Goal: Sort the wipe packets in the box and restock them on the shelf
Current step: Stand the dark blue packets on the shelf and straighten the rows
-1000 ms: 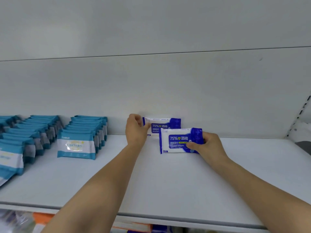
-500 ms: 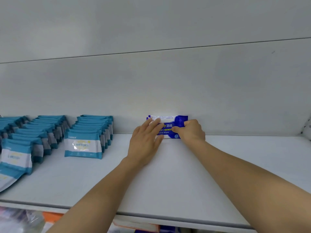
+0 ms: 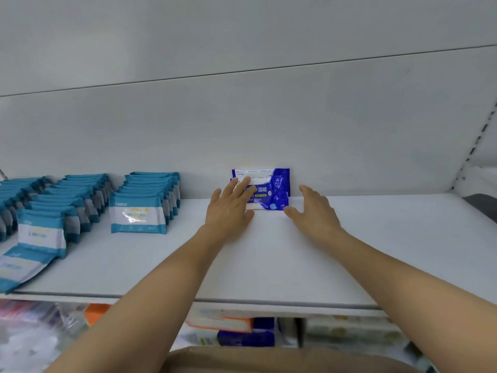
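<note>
The left hand (image 3: pixel 228 208) lies flat with straight fingers on the front blue alcohol wipe packet (image 3: pixel 271 193), printed "酒精". The right hand (image 3: pixel 314 211) hovers open just beside its right edge. Both blue packets stand against the white shelf's (image 3: pixel 269 259) back panel; teal wipe packets (image 3: pixel 139 211) stand in rows to the left.

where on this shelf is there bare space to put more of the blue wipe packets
Bare shelf runs from the blue packets rightward to the upright, and in front of them to the shelf edge. A narrower bare strip lies between them and the teal packet rows, partly under the left hand. The right hand rests beside the blue packets. The left end is crowded with teal rows.
</note>
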Demonstrator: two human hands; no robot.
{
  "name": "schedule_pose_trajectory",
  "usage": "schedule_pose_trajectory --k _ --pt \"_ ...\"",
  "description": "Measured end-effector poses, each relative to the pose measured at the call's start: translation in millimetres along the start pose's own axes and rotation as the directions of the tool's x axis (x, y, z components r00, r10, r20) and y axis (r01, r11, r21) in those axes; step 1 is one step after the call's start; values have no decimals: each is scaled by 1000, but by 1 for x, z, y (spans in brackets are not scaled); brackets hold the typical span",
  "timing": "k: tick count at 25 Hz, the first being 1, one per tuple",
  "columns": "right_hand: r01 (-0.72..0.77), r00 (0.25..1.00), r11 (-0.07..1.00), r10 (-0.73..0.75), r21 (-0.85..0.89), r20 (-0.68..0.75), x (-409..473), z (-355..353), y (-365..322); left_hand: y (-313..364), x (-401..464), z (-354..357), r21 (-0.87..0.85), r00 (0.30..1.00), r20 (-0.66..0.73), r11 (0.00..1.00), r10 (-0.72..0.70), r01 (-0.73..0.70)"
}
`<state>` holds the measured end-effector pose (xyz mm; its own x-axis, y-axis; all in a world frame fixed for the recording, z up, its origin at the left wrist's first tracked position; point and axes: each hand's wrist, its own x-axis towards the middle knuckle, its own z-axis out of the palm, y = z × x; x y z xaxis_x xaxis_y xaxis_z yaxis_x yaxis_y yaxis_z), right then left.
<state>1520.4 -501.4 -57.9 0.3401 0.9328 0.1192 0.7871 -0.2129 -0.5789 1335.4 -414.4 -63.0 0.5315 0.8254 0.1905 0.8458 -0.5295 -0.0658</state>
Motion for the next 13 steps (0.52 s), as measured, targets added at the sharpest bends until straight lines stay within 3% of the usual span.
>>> schedule_pose_trajectory --k 3,8,10,13 --pt "91 996 994 -89 -66 29 -46 -11 9 15 -24 -9 -98 999 53 995 -11 16" --pt "254 966 953 -257 -166 -1 -118 -18 24 60 -111 -24 -343 993 -119 938 16 -56" --pt "322 937 925 -343 -203 -74 -148 -19 32 81 -149 -26 -411 984 -176 907 19 -91" --pt "457 827 877 -481 -151 -293 -196 -21 52 106 -199 -19 -485 939 -345 853 14 -191"
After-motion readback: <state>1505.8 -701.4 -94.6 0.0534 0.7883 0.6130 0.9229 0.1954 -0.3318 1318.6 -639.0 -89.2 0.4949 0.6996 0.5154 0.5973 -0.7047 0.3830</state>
